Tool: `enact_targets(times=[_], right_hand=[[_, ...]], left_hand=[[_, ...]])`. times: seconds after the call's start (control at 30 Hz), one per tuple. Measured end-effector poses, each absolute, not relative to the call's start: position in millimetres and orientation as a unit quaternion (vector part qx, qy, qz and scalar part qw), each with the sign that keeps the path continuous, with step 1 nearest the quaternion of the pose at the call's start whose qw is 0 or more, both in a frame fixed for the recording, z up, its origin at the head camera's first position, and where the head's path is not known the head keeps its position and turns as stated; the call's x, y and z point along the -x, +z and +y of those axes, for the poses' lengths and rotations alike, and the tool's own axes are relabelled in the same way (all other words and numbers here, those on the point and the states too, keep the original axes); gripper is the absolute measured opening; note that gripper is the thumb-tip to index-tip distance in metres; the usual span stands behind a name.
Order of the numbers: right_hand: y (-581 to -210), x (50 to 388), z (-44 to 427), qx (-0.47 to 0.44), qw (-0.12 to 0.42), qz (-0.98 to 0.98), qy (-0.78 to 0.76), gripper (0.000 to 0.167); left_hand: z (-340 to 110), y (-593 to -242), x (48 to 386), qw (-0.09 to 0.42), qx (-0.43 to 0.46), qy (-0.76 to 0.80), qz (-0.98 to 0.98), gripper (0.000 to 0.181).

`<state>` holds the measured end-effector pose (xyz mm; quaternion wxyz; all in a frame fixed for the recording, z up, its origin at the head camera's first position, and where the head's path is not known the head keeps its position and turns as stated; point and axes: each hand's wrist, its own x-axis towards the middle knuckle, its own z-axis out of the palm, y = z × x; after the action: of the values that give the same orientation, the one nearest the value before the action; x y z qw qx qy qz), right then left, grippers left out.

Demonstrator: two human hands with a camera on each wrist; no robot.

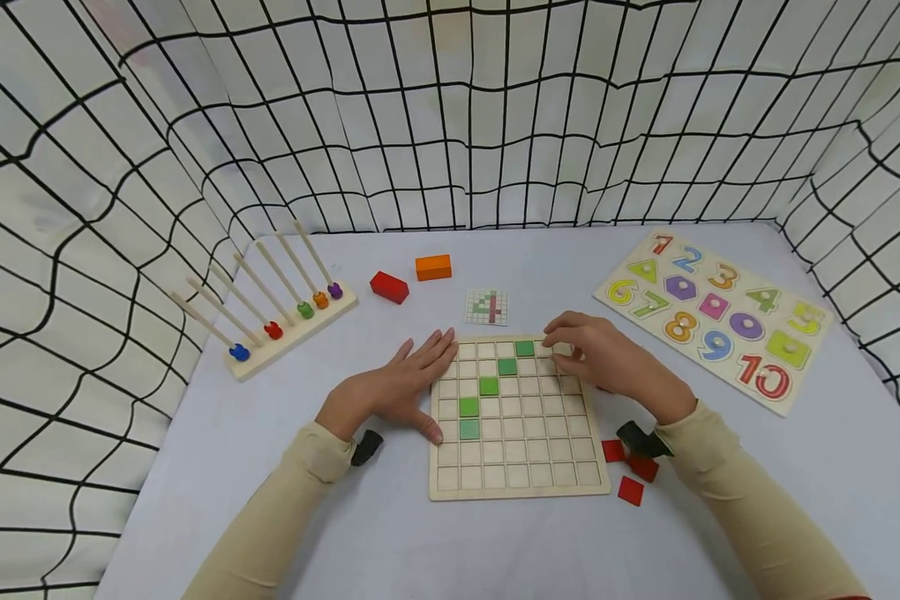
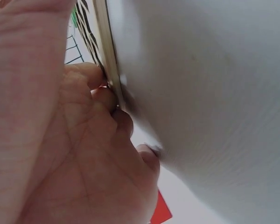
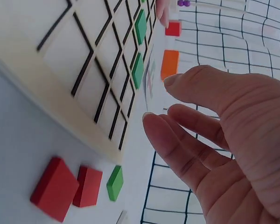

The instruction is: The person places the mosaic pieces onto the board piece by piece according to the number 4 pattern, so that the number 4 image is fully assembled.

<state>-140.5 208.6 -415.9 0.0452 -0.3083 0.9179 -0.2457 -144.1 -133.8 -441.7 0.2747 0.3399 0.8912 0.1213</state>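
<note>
So the grid board (image 1: 521, 495) is sitting mid-frame, a bit right of center, with five green tiles (image 1: 489, 386) stepping up from its left side to the top. Left hand's (image 1: 401, 387) spread out against the board's left edge. Right hand's (image 1: 607, 358) over the upper right corner, fingers loosely bent, thumb apart, nothing pinched that I can see. Red tiles (image 1: 631, 491) lie by the lower right corner, and a little pattern card (image 1: 487, 307) is just above the board.
</note>
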Motion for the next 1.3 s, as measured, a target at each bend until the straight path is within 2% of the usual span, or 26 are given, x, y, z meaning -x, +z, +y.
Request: enact_targets(times=[0.4,0.73,1.03,1.3], right_hand=[[-443.9,163.3,236.2,0.229,-0.004,0.951,-0.207,0.009],[-448.7,171.7,240.1,0.205,0.002,0.957,-0.204,0.015],[-435.9,158.4,243.7,0.237,-0.028,0.945,-0.222,0.016],[-425.1,140.9,236.1,0.247,-0.014,0.938,-0.242,0.02]], left_hand=[[-131.5,-440.4,143.2,0.277,-0.336,0.117,0.893,0.141],[-133.4,-440.6,142.1,0.272,-0.338,0.12,0.893,0.14],[-130.9,-437.7,144.4,0.273,-0.338,0.122,0.892,0.14],[-130.6,-436.6,142.3,0.277,-0.336,0.128,0.891,0.139]])
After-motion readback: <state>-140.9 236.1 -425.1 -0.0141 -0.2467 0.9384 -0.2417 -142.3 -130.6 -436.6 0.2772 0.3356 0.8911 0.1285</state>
